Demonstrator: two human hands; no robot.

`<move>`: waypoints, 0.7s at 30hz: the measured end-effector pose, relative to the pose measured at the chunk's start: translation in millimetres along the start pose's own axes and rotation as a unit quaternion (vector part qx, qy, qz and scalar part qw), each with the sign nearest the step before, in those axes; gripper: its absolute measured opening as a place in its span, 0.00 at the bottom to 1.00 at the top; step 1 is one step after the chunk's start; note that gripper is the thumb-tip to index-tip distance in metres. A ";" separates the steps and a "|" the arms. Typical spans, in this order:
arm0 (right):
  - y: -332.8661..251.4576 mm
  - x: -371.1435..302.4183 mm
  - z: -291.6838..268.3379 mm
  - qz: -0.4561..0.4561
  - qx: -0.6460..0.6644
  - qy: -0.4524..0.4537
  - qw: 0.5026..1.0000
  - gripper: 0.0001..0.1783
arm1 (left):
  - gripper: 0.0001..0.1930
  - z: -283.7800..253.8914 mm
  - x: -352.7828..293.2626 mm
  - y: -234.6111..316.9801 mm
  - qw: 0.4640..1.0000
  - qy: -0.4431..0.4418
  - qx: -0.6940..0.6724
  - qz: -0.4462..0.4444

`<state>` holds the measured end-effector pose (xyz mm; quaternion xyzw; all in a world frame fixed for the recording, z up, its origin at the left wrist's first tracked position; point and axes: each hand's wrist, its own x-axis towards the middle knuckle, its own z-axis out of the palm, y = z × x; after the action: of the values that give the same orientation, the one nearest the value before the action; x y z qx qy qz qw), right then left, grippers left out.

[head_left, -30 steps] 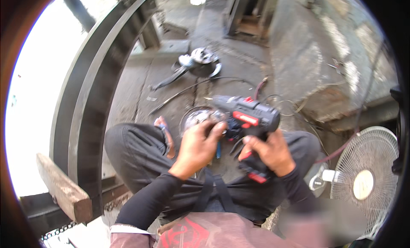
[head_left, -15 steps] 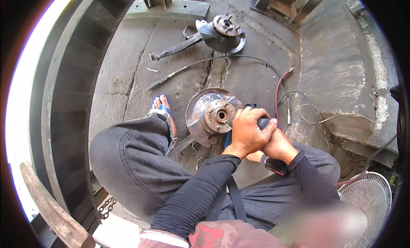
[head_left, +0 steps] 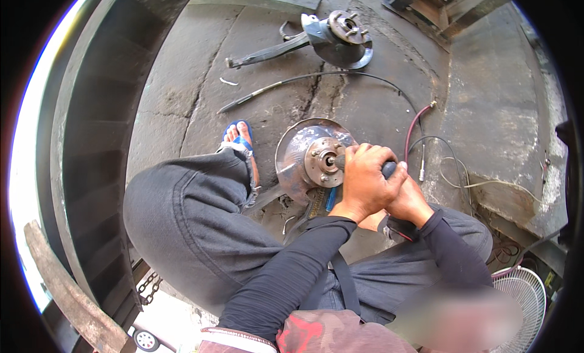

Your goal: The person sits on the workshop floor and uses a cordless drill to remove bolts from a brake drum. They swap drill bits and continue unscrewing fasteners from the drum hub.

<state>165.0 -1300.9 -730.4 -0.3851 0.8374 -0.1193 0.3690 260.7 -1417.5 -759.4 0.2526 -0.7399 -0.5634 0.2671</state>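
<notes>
My left hand (head_left: 370, 181) is wrapped over the top of a cordless power tool (head_left: 389, 169), dark at its rear end. Close against it, my right hand (head_left: 411, 201) grips the same tool lower down, where its handle is mostly hidden. The tool's grey front end points left to the centre of a wheel hub (head_left: 321, 162); whether it touches is unclear. Several studs stand round that hub, which sits on a worn, rusty round dust shield (head_left: 292, 151). A dark metal arm (head_left: 264, 198) runs from beneath the shield toward my left foot.
A second hub with shield and arm (head_left: 340, 39) lies farther off on the concrete. Between them curves a black cable (head_left: 340, 73). A red hose (head_left: 415, 125) and thin wires lie at right, a white fan (head_left: 526, 304) at lower right, a wooden piece (head_left: 73, 292) at lower left.
The tool's front end has come over the hub's centre, with both hands still on it. The whole view has shifted, so the hubs appear farther right.
</notes>
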 end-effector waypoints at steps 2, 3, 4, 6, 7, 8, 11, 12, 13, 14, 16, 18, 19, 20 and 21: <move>0.7 2.0 0.9 -0.036 -0.044 0.004 0.998 0.18 | 0.11 1.7 -2.2 6.2 1.000 0.023 0.010 -0.006; -0.5 1.4 2.6 -0.075 -0.051 0.032 0.995 0.18 | 0.14 0.0 -5.0 11.1 0.999 0.021 0.036 -0.014; -2.3 0.2 3.5 -0.079 -0.050 0.043 0.995 0.16 | 0.16 -3.7 -7.6 16.2 0.997 0.044 0.051 -0.043; -6.9 -4.5 2.1 0.008 -0.083 -0.035 0.996 0.16 | 0.19 -16.0 -13.2 28.5 0.987 0.088 0.085 -0.107; -11.1 -7.1 3.2 -0.025 -0.019 -0.002 0.999 0.17 | 0.28 -30.6 -16.7 30.9 0.980 0.040 0.021 -0.195; -14.4 -12.6 1.6 -0.010 -0.015 -0.017 1.000 0.18 | 0.32 -43.7 -15.8 30.7 0.957 0.024 -0.003 -0.291; -23.4 -21.6 0.4 -0.009 -0.025 0.019 0.999 0.19 | 0.38 -77.8 -28.6 37.7 0.811 -0.033 -0.261 -0.523; -24.2 -21.4 -0.6 -0.017 -0.049 0.011 0.999 0.18 | 0.38 -82.8 -34.5 41.3 0.743 -0.070 -0.311 -0.589; -23.6 -19.2 -1.8 -0.007 -0.061 0.000 0.998 0.19 | 0.38 -79.1 -37.1 43.1 0.725 -0.089 -0.334 -0.596; -22.5 -15.8 -2.1 -0.019 -0.070 0.001 0.997 0.19 | 0.38 -75.5 -39.1 44.3 0.700 -0.097 -0.348 -0.615; -17.1 -10.7 -4.5 -0.016 -0.080 0.007 0.997 0.20 | 0.39 -64.1 -37.3 43.9 0.702 -0.119 -0.356 -0.605; -9.9 -6.8 -6.8 -0.013 -0.032 0.012 0.999 0.20 | 0.39 -55.3 -28.0 38.5 0.749 -0.150 -0.273 -0.585; -6.4 -5.5 -7.7 -0.016 -0.034 0.015 0.999 0.19 | 0.43 -54.0 -24.6 37.0 0.831 -0.160 -0.151 -0.511; -3.6 -4.6 -8.3 -0.013 -0.037 0.016 0.999 0.19 | 0.41 -49.3 -23.7 39.2 0.898 -0.110 0.045 -0.423; -1.8 -4.4 -7.9 -0.014 -0.051 0.022 0.998 0.18 | 0.40 -50.2 -21.4 39.1 0.944 -0.054 0.071 -0.318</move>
<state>162.3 -1299.5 -721.7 -0.4121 0.8449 -0.0901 0.3290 307.6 -1429.0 -712.8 0.4621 -0.6724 -0.5780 0.0153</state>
